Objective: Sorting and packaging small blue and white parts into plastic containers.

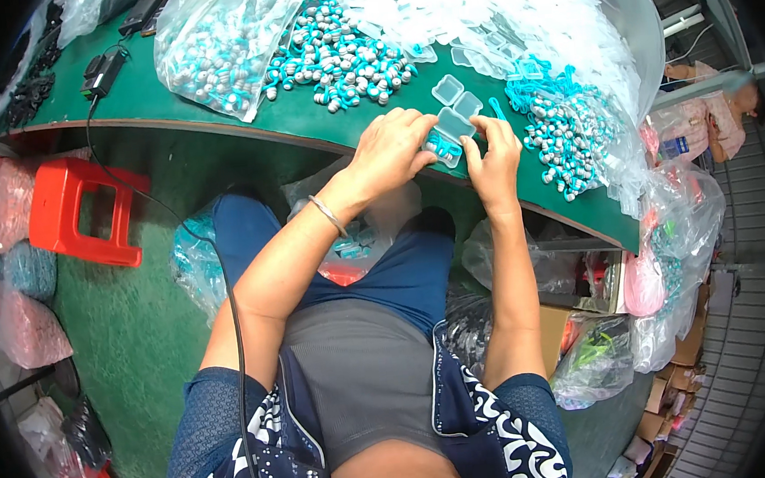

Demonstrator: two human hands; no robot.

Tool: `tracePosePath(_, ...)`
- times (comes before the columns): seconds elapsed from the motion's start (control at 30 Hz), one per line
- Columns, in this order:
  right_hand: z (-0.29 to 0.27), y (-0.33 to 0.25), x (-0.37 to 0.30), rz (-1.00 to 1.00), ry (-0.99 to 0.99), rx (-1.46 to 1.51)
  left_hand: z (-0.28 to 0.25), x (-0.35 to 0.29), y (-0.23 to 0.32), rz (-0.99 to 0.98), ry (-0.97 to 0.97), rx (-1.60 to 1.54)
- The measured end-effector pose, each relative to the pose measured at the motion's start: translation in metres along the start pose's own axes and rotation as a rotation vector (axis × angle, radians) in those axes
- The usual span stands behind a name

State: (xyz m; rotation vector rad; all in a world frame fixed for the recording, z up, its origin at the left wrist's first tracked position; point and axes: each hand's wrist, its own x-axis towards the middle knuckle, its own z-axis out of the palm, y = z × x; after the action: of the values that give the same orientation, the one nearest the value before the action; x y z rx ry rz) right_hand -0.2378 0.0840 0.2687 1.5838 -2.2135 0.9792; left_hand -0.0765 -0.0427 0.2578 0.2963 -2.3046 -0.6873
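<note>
At the table's near edge, both hands hold a small clear plastic case (454,124) with its lid raised. A teal cord piece (441,149) lies in its lower half. My left hand (394,151) grips the case's left side, fingers curled in. On the right side, my right hand (494,164) pinches it between thumb and fingers. Just beyond lie another clear case (447,89) and a loose teal piece (496,108). To the right is a heap of grey-and-white ribbed earplugs (566,148) with teal cords (543,83).
The green table (301,119) curves around me. A clear bag of earplugs (216,63) and a loose earplug heap (337,58) lie at the far left. Many clear cases (508,9) are piled at the far right. A red stool (84,213) stands left; a black cable (164,207) hangs across.
</note>
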Motion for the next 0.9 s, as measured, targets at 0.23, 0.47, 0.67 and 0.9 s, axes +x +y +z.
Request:
tracePosePath(0.23, -0.001, -0.015, -0.009, -0.131, 0.136, 0.13, 0.006, -0.005, -0.004, 0.053, 0.019, 0.026)
tracePosePath(0.47, 0.003, -0.022, -0.026, -0.163, 0.145, 0.121, 0.004, -0.013, 0.01, 0.025, 0.01, 0.183)
tracePosePath(0.67, 0.007, -0.02, -0.035, -0.17, 0.142, 0.155, 0.0, -0.014, 0.015, -0.091, 0.029, 0.12)
tracePosePath(0.9, 0.001, -0.021, -0.039, -0.106, 0.134, 0.223, -0.004, 0.002, -0.003, 0.144, -0.108, 0.036)
